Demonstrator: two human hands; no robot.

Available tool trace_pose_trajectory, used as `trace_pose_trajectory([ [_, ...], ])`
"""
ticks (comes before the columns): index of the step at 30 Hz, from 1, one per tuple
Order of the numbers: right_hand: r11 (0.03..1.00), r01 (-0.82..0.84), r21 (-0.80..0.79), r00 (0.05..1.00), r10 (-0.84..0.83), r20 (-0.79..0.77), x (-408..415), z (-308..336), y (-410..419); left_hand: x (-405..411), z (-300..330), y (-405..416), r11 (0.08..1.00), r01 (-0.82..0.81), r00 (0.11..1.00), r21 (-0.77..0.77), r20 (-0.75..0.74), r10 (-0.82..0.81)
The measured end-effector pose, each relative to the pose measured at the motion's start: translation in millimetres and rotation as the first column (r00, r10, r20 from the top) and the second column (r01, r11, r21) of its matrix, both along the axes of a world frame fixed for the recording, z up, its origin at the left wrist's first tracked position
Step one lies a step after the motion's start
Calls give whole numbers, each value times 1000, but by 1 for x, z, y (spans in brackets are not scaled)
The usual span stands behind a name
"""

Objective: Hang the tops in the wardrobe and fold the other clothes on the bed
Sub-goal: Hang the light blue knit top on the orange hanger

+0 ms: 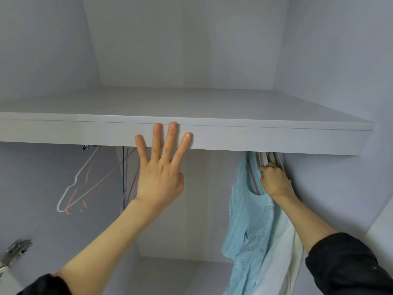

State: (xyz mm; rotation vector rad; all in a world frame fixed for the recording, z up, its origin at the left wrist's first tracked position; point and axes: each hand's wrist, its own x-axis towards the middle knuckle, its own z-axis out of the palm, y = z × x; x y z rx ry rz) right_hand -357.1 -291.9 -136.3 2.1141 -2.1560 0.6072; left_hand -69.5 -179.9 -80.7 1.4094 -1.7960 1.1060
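Wardrobe (191,50) interior fills view; shelf (255,137) spans it. Blue top (251,226) hangs at right under shelf, a white top (285,241) just behind it. Bare hangers (80,188) hang at left, well apart from tops. Left hand (159,173) lies flat, fingers straight, pressed on shelf front edge. Right hand (274,179) curls around hanger tops at blue top's neck.
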Motion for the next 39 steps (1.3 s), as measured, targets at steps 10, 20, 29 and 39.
trace_pose_trajectory([
  [10, 984, 121, 131, 983, -138, 124, 0, 15, 37, -10, 2, 27, 981, 39, 996, 191, -90, -22],
  [20, 995, 7, 95, 961, -33, 273, 13, 16, 218, -37, -42, 80, 696, 451, 892, 559, -307, -332],
  [29, 919, 325, 223, 735, -394, 552, 33, -26, 450, -88, -95, 196, 4, 777, 486, 629, -596, -639],
  [39, 617, 726, 302, 265, -657, 706, 91, -68, 739, -145, -139, 415, -488, 577, 107, 654, -653, -749],
])
